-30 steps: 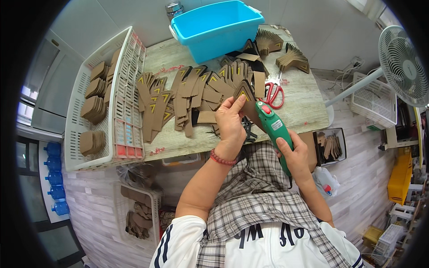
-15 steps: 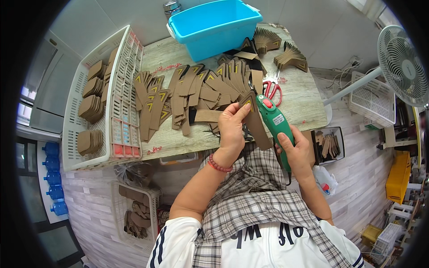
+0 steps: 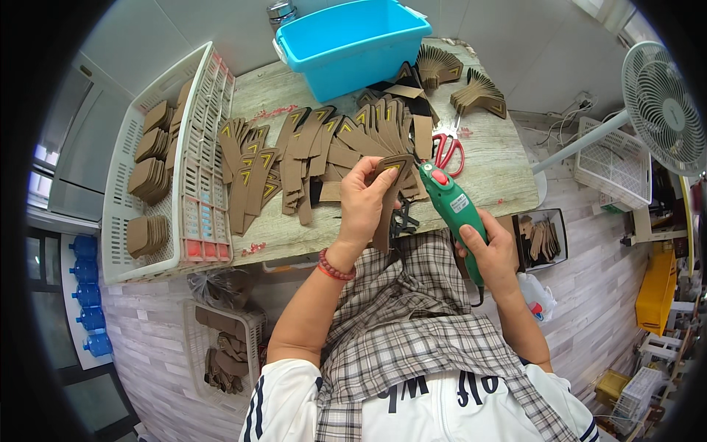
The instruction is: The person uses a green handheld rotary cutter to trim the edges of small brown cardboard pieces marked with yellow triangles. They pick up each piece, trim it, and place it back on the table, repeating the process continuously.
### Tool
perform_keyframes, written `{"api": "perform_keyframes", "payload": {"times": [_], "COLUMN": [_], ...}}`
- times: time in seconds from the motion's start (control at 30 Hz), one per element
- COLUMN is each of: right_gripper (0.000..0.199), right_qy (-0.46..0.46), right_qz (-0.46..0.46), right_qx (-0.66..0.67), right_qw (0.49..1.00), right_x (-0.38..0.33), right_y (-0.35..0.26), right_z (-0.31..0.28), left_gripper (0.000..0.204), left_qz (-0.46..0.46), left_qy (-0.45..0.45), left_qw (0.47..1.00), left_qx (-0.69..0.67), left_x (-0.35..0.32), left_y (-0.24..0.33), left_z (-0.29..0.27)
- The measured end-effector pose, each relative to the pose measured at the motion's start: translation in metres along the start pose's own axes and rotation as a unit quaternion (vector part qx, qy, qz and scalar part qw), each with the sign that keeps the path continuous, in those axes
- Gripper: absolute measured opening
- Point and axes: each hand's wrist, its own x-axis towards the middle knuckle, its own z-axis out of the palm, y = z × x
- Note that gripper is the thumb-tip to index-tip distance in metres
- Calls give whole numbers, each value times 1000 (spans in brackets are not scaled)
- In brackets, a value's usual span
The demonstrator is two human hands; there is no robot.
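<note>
As right hand (image 3: 492,256) grips green tool (image 3: 458,208) | scissors (image 3: 440,151) just beyond | tub (image 3: 353,70) farther

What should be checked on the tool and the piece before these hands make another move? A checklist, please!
1. Left hand grips the brown piece: ok, pinched by its marked end.
2. Right hand holds the green tool: ok, wrapped around its body.
3. Tool and piece apart: cannot tell, they are too close together.
4. Tool running: cannot tell.
5. Red-handled scissors out of the hands: ok, lying on the table.
</note>
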Motion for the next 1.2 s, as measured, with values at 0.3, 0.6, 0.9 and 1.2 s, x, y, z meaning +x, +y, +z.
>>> {"api": "perform_keyframes", "payload": {"times": [0.3, 0.6, 0.9, 1.2], "right_gripper": [38, 35, 37, 37], "right_qy": [-34, -41, -68, -89], "right_qz": [16, 19, 10, 7], "right_qx": [-13, -10, -29, -59], "right_qw": [999, 999, 997, 994], "right_x": [-2, -1, 3, 7], "right_y": [-2, -7, -5, -12], "right_z": [-8, -10, -16, -16], "left_gripper": [15, 17, 13, 12], "left_qz": [63, 53, 11, -22], "left_qy": [-16, -29, -72, -115], "left_qw": [994, 988, 984, 976], "left_qx": [87, 145, 160, 183], "left_x": [10, 18, 19, 20], "left_y": [11, 24, 40, 43], "left_z": [-16, -32, -36, -39]}}
